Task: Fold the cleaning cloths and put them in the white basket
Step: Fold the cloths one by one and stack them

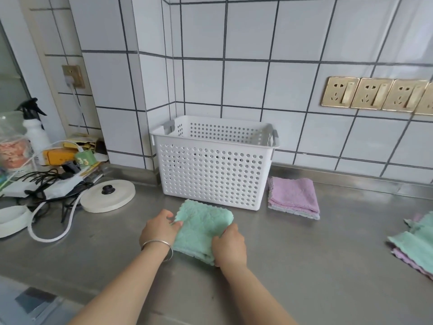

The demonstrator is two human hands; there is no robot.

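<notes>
The green cloth (203,231) is a plush, nubby microfibre square with scalloped edges, folded into several layers and lying flat on the brushed stainless-steel tabletop (304,266) between both hands. The left hand (159,227) grips its left edge, fingers curled over the top layer; a thin metal bangle (157,245) circles that wrist. The right hand (228,246) grips the near right corner, fingers wrapped round the folded thickness. Just beyond the hands stands the white basket (212,170), rigid plastic, rectangular, its walls perforated with round holes, grey handle tabs at the rim. Beyond and right of the right hand, just beside the basket, lies a folded purple cloth stack (293,195). Well to the right of the right hand, unfolded green and purple cloths (414,245) overlap at the tabletop edge.
</notes>
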